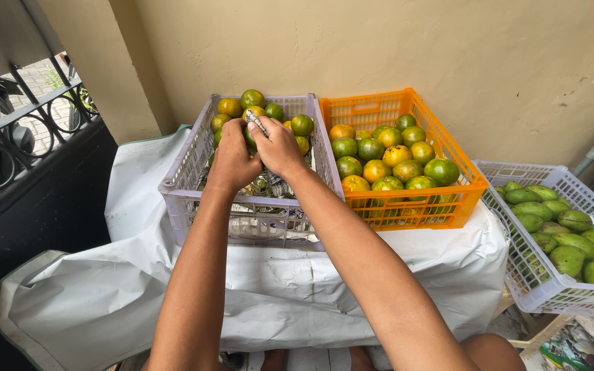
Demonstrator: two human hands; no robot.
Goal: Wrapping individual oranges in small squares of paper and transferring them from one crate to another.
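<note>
Both hands meet at the upper middle of the frame, inside the pale lilac crate (181, 180). The left hand (232, 161) is cupped with its fingers curled under, around what seems to be a green citrus fruit (249, 139), though most of that fruit is hidden. The right hand (278, 146) pinches a strip of printed paper (256, 121) between thumb and fingertips, just above the left hand and touching it. Neither hand is spread flat; both are closed on something.

More green and yellow citrus (252, 99) is heaped at the far end of the lilac crate, toward the wall, and crumpled printed paper (269, 187) lines its near half. To the right, touching it, stands an orange crate (407, 213) full of the same fruit. Lower right, a white basket (531, 285) holds green mangoes (568, 260). The two crates sit on a table covered with a white sheet (139, 288).

To handle this well, I judge the cupped hand should keep the fruit steady while the pinching hand draws the paper snug around it without tearing. Light pressure suits ripe citrus, which bruises easily. Keeping the work low inside the crate means a slipped fruit lands on paper and not off the table's edge.
</note>
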